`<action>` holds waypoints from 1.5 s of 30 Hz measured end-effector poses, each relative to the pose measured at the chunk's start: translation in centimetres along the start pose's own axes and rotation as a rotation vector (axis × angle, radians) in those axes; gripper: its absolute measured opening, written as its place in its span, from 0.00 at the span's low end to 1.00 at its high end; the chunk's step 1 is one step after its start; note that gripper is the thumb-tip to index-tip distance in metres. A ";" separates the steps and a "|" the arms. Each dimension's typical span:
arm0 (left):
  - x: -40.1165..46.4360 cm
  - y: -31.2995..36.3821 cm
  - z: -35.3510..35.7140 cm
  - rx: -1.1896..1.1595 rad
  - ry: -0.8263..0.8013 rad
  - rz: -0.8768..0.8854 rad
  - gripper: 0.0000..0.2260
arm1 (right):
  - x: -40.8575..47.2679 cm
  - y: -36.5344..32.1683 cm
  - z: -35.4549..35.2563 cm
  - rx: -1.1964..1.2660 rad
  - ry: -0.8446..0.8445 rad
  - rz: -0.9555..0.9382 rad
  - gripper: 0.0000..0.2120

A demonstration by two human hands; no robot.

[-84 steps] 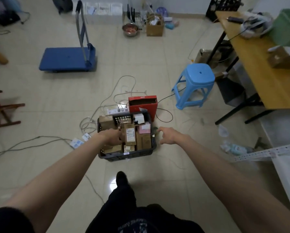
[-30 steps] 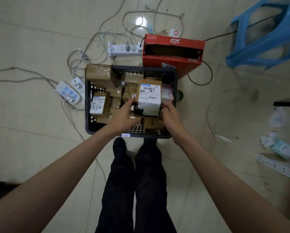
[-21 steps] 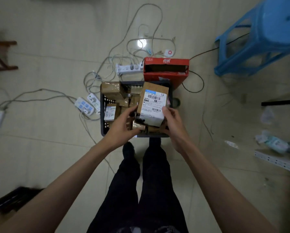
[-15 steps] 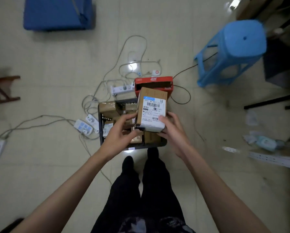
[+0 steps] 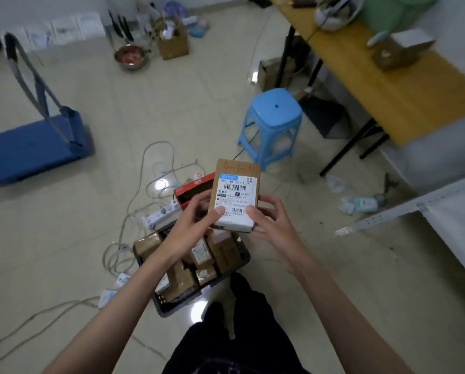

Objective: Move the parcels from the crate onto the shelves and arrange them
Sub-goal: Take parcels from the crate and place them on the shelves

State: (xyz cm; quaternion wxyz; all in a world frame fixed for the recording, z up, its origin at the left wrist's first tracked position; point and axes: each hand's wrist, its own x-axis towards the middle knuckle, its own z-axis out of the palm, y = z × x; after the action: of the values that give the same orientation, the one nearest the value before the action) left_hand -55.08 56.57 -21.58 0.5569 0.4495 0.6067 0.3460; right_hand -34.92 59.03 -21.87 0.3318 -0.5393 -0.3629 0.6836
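Both hands, left hand (image 5: 196, 225) and right hand (image 5: 273, 225), pinch one parcel (image 5: 235, 194). I have lifted it up out of the crate (image 5: 172, 306) on the floor. Next it goes to the shelves (image 5: 414, 209).

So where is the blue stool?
In the head view, the blue stool stands on the floor right of centre, beside the wooden table and beyond the held parcel.
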 end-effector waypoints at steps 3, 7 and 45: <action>-1.3 1.3 1.0 0.023 -0.111 0.058 0.24 | -3.5 0.1 -0.5 0.029 0.124 -0.080 0.21; -2.2 3.3 3.8 0.075 -0.265 0.133 0.25 | -8.2 0.6 -2.3 0.063 0.305 -0.164 0.19; -22.1 10.4 54.7 0.413 -1.159 0.501 0.27 | -48.8 11.1 -34.7 0.335 1.220 -0.434 0.17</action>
State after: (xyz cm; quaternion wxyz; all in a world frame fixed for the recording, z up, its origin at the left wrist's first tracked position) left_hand 0.01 35.26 -11.60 0.5981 0.7878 0.1401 0.0439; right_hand 7.96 16.89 -12.47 0.6867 -0.6853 -0.0995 0.2210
